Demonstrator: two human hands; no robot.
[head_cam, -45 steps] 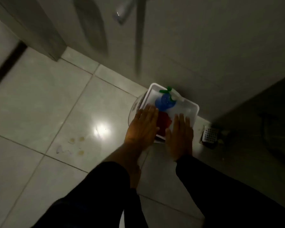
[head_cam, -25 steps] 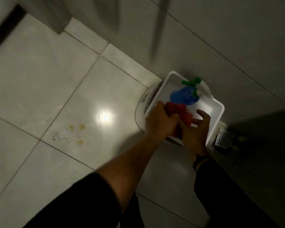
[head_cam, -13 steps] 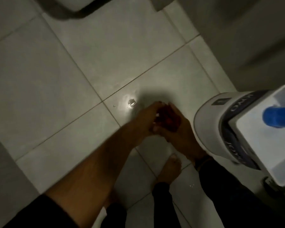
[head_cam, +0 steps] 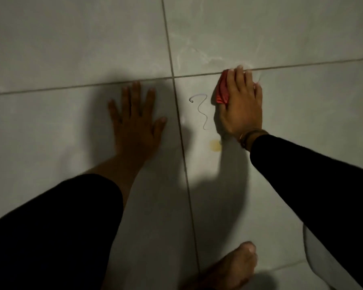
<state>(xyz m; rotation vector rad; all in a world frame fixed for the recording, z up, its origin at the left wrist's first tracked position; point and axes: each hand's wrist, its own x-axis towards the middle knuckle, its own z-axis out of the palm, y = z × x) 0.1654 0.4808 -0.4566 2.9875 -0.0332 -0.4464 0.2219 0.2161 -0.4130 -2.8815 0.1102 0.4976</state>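
My right hand (head_cam: 240, 105) lies flat on the tiled floor (head_cam: 71, 49), fingers straight, and presses a red cloth (head_cam: 220, 93) under it; only the cloth's left edge shows past my index finger. Just left of the cloth is a thin dark squiggle mark (head_cam: 200, 113). A small yellow stain (head_cam: 215, 145) sits near my right wrist. My left hand (head_cam: 135, 122) rests palm down on the neighbouring tile, fingers spread, holding nothing.
A pale wet smear (head_cam: 199, 57) spreads over the tile above the cloth. My bare foot (head_cam: 233, 266) stands at the bottom edge. A white rounded object (head_cam: 316, 260) shows at the lower right, partly hidden behind my right sleeve.
Both hands took the red cloth out of the white tub and carried it over the floor. The view swung away from the tub. Now my right hand alone presses the cloth down.
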